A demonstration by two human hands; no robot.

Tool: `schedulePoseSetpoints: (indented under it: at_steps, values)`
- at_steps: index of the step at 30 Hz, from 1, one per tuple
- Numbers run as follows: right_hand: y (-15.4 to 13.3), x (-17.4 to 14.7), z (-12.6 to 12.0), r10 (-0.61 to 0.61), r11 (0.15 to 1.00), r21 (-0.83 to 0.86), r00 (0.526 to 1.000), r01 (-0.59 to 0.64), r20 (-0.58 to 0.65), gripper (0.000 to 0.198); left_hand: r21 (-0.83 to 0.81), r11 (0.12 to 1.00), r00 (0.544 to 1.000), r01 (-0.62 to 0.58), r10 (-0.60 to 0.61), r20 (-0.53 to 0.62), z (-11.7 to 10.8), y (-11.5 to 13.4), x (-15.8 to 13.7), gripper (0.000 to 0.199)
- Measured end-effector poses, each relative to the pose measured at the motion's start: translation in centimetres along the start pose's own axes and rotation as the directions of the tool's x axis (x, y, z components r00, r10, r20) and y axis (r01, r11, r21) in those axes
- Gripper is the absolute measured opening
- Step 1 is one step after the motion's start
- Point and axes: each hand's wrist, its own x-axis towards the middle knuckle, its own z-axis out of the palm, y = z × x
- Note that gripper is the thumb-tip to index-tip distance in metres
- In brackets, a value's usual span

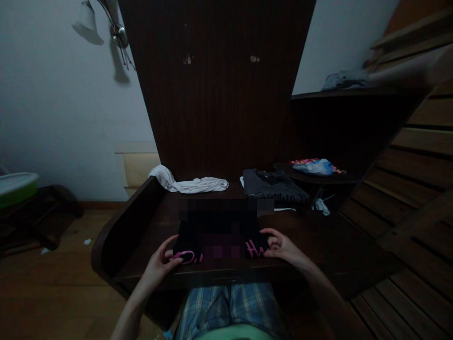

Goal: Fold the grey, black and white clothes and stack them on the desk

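A folded black T-shirt (190,236) with pink lettering along its near edge lies on the dark wooden desk top (148,255) in front of me. Its middle is blurred out by large pixels. My left hand (165,257) pinches the near left corner, thumb on top and fingers behind. At the right edge, my right hand (279,246) grips the cloth between thumb and bent fingers. Beyond it, a folded dark grey T-shirt (272,185) with black lettering rests at the back of the desk.
A crumpled white cloth (201,185) stretches along the desk's back left, over its raised side. On the right, a shelf (318,179) bears a blue plastic bag (313,166). Wooden slats (403,165) stand at the far right. A green basin (17,189) sits on a stool at left.
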Motion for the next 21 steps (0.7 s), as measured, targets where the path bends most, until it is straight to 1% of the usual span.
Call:
schedulePoseSetpoints:
  at_steps: [2, 3, 5, 7, 9, 11, 13, 15, 16, 17, 19, 20, 21]
  values:
    - [0.2, -0.7, 0.3, -0.004, 1.0, -0.001, 0.999, 0.004, -0.032, 0.061, 0.034, 0.999, 0.999, -0.035, 0.034, 0.009, 0.2, 0.1, -0.1, 0.075]
    - [0.4, -0.9, 0.6, -0.014, 1.0, 0.009, 0.997, 0.015, -0.077, 0.059, 0.057, 0.997, 0.998, -0.056, 0.056, -0.013, 0.3, 0.1, 0.0, 0.071]
    - [0.6, -1.0, 1.4, -0.042, 0.998, 0.028, 0.98, 0.049, -0.193, 0.057, 0.11, 0.99, 0.991, -0.088, 0.099, -0.095, 0.8, -0.1, 0.2, 0.063]
    - [0.9, -0.8, 2.4, -0.083, 0.995, 0.028, 0.946, 0.096, -0.314, 0.058, 0.163, 0.98, 0.973, -0.117, 0.146, -0.181, 1.5, -0.4, 0.6, 0.058]
    - [1.5, -0.4, 3.2, -0.143, 0.987, 0.006, 0.9, 0.159, -0.412, 0.056, 0.218, 0.963, 0.942, -0.158, 0.213, -0.258, 2.2, -0.9, 0.8, 0.052]
    - [2.2, -0.2, 3.5, -0.19, 0.98, -0.037, 0.865, 0.196, -0.464, 0.051, 0.286, 0.943, 0.92, -0.172, 0.257, -0.296, 2.7, -1.1, 0.9, 0.043]
    - [2.7, -0.3, 3.2, -0.206, 0.978, -0.114, 0.869, 0.173, -0.449, 0.04, 0.376, 0.917, 0.922, -0.137, 0.257, -0.29, 3.0, -1.0, 0.7, 0.036]
    - [2.3, -0.6, 2.7, -0.23, 0.958, -0.255, 0.884, 0.132, -0.407, 0.027, 0.514, 0.853, 0.923, -0.092, 0.266, -0.277, 3.0, -0.3, 0.5, 0.032]
    - [1.7, -0.7, 2.5, -0.263, 0.932, -0.341, 0.879, 0.124, -0.397, 0.021, 0.594, 0.801, 0.913, -0.077, 0.296, -0.281, 3.0, 0.2, 0.6, 0.032]
    - [0.9, -0.7, 2.4, -0.31, 0.897, -0.424, 0.864, 0.127, -0.397, 0.017, 0.671, 0.738, 0.896, -0.07, 0.342, -0.283, 3.1, 0.7, 0.7, 0.032]
    - [-1.1, -0.3, 2.7, -0.425, 0.815, -0.559, 0.812, 0.152, -0.4, 0.015, 0.785, 0.611, 0.858, -0.097, 0.451, -0.245, 3.6, 2.0, 1.1, 0.033]
    - [-2.2, 0.0, 3.2, -0.475, 0.777, -0.605, 0.792, 0.172, -0.384, 0.017, 0.818, 0.558, 0.846, -0.138, 0.495, -0.195, 4.0, 2.5, 1.5, 0.034]
    - [-3.0, 0.5, 3.9, -0.518, 0.737, -0.645, 0.782, 0.201, -0.348, 0.021, 0.837, 0.512, 0.842, -0.194, 0.525, -0.126, 4.5, 3.0, 1.9, 0.035]
